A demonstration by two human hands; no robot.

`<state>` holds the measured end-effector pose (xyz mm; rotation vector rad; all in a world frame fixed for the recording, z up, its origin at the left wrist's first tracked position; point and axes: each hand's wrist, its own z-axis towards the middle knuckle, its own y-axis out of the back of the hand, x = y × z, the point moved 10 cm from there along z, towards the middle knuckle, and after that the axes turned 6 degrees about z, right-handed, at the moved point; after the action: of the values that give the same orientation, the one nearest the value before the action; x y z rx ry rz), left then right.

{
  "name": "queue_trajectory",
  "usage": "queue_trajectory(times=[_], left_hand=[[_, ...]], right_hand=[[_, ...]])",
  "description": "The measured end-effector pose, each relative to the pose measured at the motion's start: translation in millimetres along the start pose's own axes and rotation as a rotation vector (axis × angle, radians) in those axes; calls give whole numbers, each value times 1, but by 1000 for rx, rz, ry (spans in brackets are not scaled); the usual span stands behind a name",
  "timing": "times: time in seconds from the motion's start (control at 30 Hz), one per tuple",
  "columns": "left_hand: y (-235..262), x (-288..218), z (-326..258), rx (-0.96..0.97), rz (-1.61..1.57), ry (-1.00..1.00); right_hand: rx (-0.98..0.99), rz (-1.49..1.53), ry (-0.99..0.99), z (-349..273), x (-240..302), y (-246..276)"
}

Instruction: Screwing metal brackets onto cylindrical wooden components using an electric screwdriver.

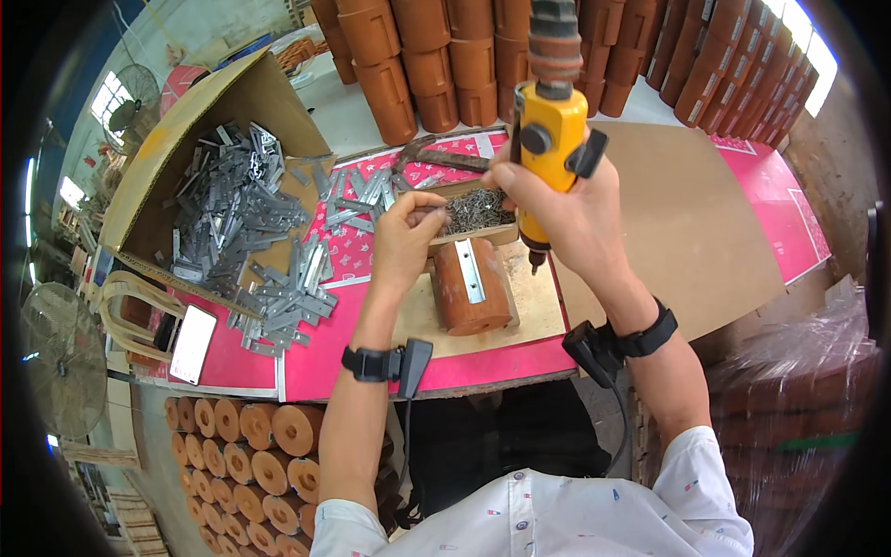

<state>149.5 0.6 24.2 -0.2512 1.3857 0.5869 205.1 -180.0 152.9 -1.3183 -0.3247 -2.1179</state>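
Observation:
My right hand (580,209) is wrapped round a yellow power screwdriver (549,135), its bit pointing down to the right of a reddish-brown wooden cylinder (450,295). The cylinder lies on a pale board (418,339), with a silver metal strip (470,269) along its top. Two holes show in the strip. My left hand (406,241) is at the left end of a small open box (501,234) of loose screws (475,210). Its thumb and fingertips are pinched together; whatever is between them is too small to make out.
A tipped cardboard box (148,200) spills metal strips (292,302) onto the pink table (371,379) at left. Behind the screws lies a hammer (441,159). Brown cylinders (376,56) stand stacked at the back. A cardboard sheet (668,223) covers the right side. A phone (194,344) leans at left.

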Motion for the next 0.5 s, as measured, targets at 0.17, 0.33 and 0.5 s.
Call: queue_trajectory(times=[0.17,0.33,0.5], left_hand=[[1,-12,-42,-5,7,18],[-4,-23,-59,-37,65,-72],[-7,-23,-61,-19,40,-82]], right_hand=[[-2,48,48,20,9,-20],[-6,170,129,27,14,-39],[4,162,122,26,13,-49]])
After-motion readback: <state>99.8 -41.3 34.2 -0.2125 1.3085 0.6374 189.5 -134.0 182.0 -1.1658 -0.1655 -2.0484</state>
